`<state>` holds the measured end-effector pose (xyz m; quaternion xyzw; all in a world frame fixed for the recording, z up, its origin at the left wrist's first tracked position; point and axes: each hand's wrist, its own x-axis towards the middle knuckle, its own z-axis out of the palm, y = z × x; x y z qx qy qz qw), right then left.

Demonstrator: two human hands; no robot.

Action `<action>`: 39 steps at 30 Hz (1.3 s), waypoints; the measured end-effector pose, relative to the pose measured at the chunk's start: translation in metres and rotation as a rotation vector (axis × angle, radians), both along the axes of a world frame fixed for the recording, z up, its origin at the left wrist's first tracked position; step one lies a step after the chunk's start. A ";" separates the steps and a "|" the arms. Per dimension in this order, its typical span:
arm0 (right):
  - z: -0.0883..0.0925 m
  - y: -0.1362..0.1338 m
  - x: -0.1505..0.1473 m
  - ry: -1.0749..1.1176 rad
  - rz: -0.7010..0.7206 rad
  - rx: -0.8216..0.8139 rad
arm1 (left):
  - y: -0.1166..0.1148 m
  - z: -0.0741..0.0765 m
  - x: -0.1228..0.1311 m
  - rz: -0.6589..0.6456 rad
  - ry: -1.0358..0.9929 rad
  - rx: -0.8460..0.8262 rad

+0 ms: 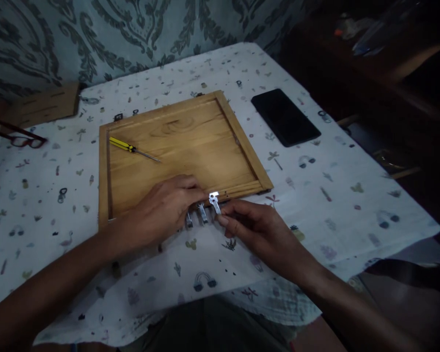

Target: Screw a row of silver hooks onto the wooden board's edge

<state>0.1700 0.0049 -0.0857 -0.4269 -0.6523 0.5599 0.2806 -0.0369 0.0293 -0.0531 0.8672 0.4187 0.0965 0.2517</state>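
Note:
My right hand (256,225) pinches the narrow arm of a shiny metal cabinet hinge (214,198) between thumb and fingers. The hinge's wider plate end points up and away, near the front edge of a framed wooden panel (179,142). My left hand (172,203) reaches over that edge, fingers bent together, their tips at the hinge's plate end. Two more metal hinge pieces, a middle one (203,214) and a left one (189,220), lie side by side just below the left fingers, partly hidden. A yellow and black screwdriver (132,148) rests on the panel.
The panel lies on a table with a white patterned cloth (337,215). A black phone-like slab (285,117) lies to the right of the panel. Red-framed glasses (27,142) and a brown cardboard-like piece (47,105) are at the left. A patterned wall stands behind.

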 end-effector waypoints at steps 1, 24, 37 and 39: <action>0.000 0.000 0.000 -0.009 0.003 0.009 | -0.001 0.001 0.001 -0.007 0.031 0.010; -0.002 -0.003 -0.003 -0.051 -0.039 0.152 | -0.015 0.002 0.005 -0.098 0.217 0.299; -0.004 -0.003 -0.002 -0.062 -0.011 0.208 | -0.015 0.003 0.007 -0.115 0.254 0.372; -0.004 -0.002 -0.002 -0.059 -0.005 0.212 | -0.016 0.003 0.007 -0.112 0.251 0.379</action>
